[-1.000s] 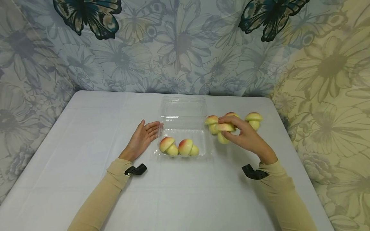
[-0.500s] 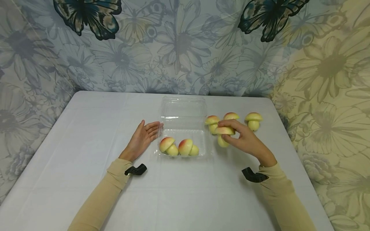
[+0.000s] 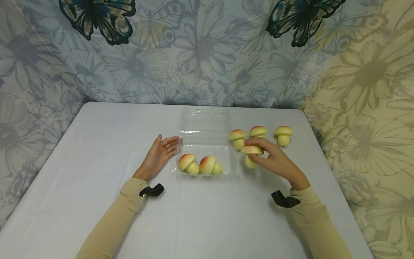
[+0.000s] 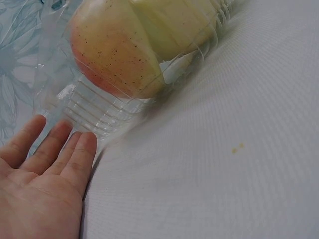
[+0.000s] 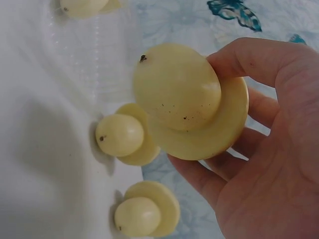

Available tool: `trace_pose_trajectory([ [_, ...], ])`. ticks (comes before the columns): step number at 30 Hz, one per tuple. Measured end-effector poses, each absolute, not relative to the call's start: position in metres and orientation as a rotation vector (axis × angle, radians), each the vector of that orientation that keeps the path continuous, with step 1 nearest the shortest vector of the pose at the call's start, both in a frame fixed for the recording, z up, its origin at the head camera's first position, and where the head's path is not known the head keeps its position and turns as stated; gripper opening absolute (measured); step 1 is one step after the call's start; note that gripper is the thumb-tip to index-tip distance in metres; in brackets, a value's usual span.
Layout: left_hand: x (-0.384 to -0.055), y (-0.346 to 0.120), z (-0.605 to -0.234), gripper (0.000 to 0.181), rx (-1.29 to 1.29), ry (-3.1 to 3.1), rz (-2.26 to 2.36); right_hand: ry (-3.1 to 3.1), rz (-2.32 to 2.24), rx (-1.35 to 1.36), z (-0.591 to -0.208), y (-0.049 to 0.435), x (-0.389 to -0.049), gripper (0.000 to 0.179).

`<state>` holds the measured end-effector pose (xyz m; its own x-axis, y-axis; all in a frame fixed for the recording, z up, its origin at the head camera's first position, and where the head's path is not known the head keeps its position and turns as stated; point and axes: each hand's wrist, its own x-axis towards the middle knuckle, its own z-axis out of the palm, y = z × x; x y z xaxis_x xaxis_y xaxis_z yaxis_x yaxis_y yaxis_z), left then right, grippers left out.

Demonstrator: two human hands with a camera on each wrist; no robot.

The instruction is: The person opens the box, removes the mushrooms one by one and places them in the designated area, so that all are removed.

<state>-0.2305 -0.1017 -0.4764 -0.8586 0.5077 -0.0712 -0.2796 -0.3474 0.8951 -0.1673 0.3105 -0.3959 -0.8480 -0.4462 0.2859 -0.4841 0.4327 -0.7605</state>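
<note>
My right hand [image 3: 275,162] grips a yellow toy mushroom [image 5: 177,87] with a red-tinged cap, thumb on one side and fingers round the cap. In the head view this mushroom is just right of the clear plastic container [image 3: 226,154], whose lid [image 3: 205,120] lies folded back behind it. Two mushrooms, a left one [image 3: 187,162] and a right one [image 3: 207,164], lie on their sides along the container's front. My left hand [image 3: 159,156] is palm up with straight fingers, its fingertips right at the container's left wall, as the left wrist view also shows.
Three more mushrooms stand upright right of the container: one by its side [image 3: 237,136], a second just behind my right hand [image 3: 258,131], a third farther right [image 3: 284,136]. A white cloth covers the table [image 3: 207,223]. Flowered wallpaper [image 3: 207,64] rises behind it.
My right hand has drawn the gripped mushroom a little toward me, uncovering more of the mushrooms behind. My left hand and the container have stayed in place.
</note>
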Motion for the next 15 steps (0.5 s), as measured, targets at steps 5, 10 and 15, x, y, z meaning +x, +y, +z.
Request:
trace_pose_trajectory([
  [5,-0.2305,-0.1023,-0.4773,0.079,0.307,1.424,2.218,-2.642,1.419,0.831,-0.3992,0.3104,-0.1655,0.041],
  [10,-0.2309,-0.1022,-0.4774,0.079,0.317,1.413,2.23,-2.676,1.425,0.812,-0.4015,0.3097,-0.1637,0.04],
  [15,-0.2308,-0.1022,-0.4764,0.079,0.319,1.405,2.242,-2.713,1.415,0.783,-0.4041,0.3082,-0.1617,0.04],
])
